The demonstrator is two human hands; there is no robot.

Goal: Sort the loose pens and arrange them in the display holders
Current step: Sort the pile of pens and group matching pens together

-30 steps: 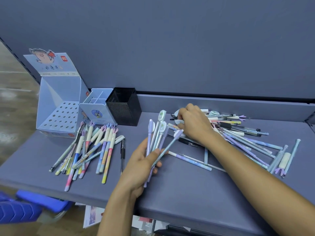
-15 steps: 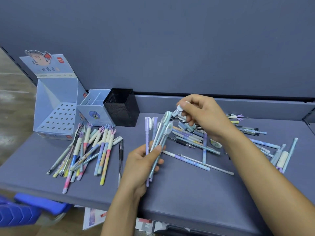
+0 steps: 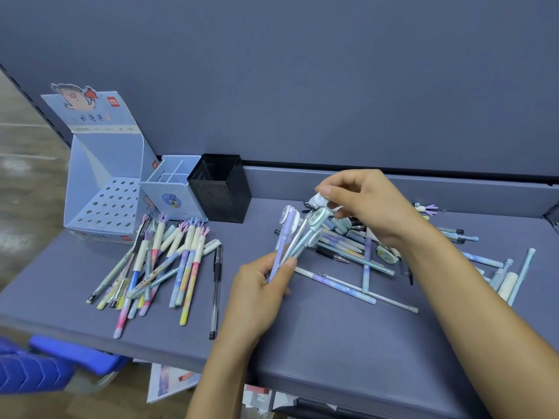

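— Above the shelf's (image 3: 332, 343) middle, what do the hands hold?
— The left hand (image 3: 263, 285) grips a bundle of round-capped pens (image 3: 298, 237); the right hand (image 3: 372, 204) pinches a white-capped pen (image 3: 318, 203) just beside them.
— And the rest?
— Loose pens (image 3: 348, 252) lie right, sorted pens (image 3: 169, 267) left, near the holders (image 3: 163, 192).

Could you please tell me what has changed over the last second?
The right hand rose off the loose pen heap, pinching a white round-capped pen, and carried it toward the pastel pen bundle that the left hand grips. The sorted pens and black mesh holder stayed put.
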